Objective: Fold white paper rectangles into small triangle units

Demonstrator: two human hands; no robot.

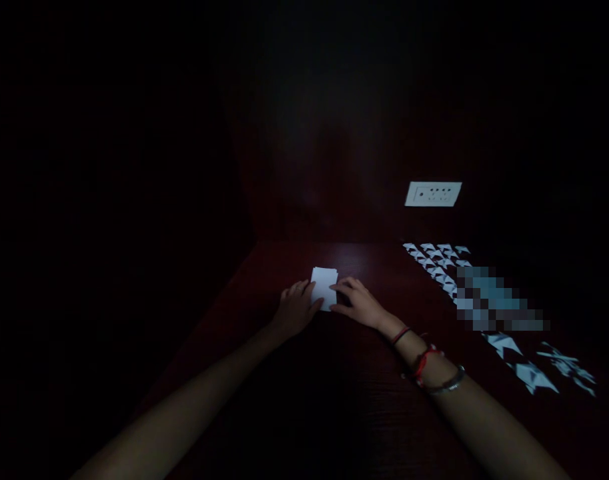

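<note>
A small white paper rectangle (324, 287) lies on a dark wooden desk (344, 387) in dim light. My left hand (295, 309) rests at the paper's left edge, fingers curled with the tips touching it. My right hand (358, 302) lies at its right edge, index finger and thumb pressing the paper against the desk. Both hands pin the sheet flat. My right wrist wears red thread bands and a metal bracelet.
Rows of small folded white paper pieces (437, 261) lie at the right back of the desk, with more folded pieces (532, 375) nearer on the right. A white wall socket plate (433, 194) sits on the dark back panel. A dark wall closes the left side.
</note>
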